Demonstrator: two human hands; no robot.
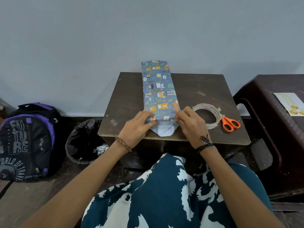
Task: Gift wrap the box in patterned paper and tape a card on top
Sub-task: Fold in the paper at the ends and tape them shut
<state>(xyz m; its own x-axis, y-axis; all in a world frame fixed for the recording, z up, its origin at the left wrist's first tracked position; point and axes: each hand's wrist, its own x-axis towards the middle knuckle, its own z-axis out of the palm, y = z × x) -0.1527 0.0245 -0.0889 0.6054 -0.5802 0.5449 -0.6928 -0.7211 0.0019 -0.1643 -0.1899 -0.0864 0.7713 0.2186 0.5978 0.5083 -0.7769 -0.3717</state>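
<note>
- Head view: long box [158, 89] already sheathed in blue animal-print patterned paper [162, 106], lying lengthwise on the small dark table [194, 89], far end poking past the table's far edge toward the wall.
- Near end not closed yet: side flaps are folded in and a pointed bottom flap [164, 130] lies flat on the table, white underside up, at the near edge.
- Left hand [139, 125] presses the near-left corner of the wrap, fingers curled onto the paper edge; whether it pinches or only presses, cannot tell.
- Right hand [191, 123] at the near-right corner, fingertips bent and pinching the side fold against the box.
- Step in hand, as I judge it: creasing the near-end side folds before lifting the point.
- To do it well: keep both corners tight against the box, run the creases sharp and even, then fold the point up centred.
- Hold the fold with one hand while the other gets tape; the tape roll [207, 115] sits just right of the right hand, orange scissors [230, 123] beyond it.
- Risk: letting go early lets the folds spring open.
- Card [289, 103] waits on the dark stool at the far right, well apart.
- Left on the floor: backpack [26, 142] and bin [83, 142].
</note>
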